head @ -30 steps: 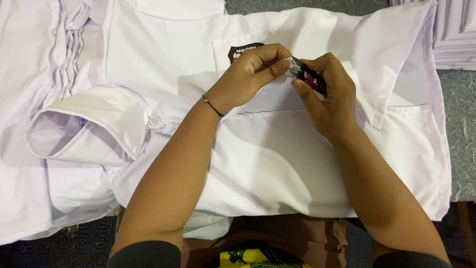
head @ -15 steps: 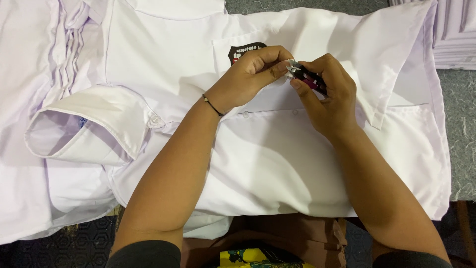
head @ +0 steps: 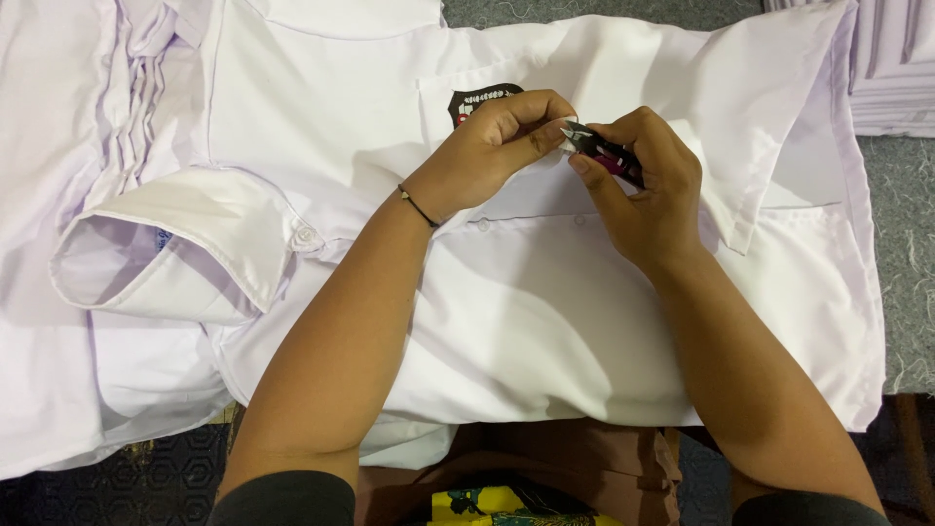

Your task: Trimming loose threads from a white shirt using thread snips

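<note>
A white shirt (head: 545, 321) lies spread flat in front of me, its collar (head: 185, 244) at the left and a dark embroidered badge (head: 472, 100) on the chest pocket. My left hand (head: 497, 146) pinches the fabric just right of the badge, a thin dark bracelet on its wrist. My right hand (head: 648, 190) grips a small thread snipper (head: 604, 154) with a dark and pink handle, its metal tips touching the fabric at my left fingertips.
More white garments (head: 58, 117) lie piled at the left. A grey carpet (head: 911, 263) shows at the right edge, with a white moulded panel (head: 896, 68) at top right. Brown cloth and a yellow patterned item (head: 497, 505) sit at the bottom.
Both hands stay at the same spot beside the badge; the snipper tips have shifted slightly against the fabric.
</note>
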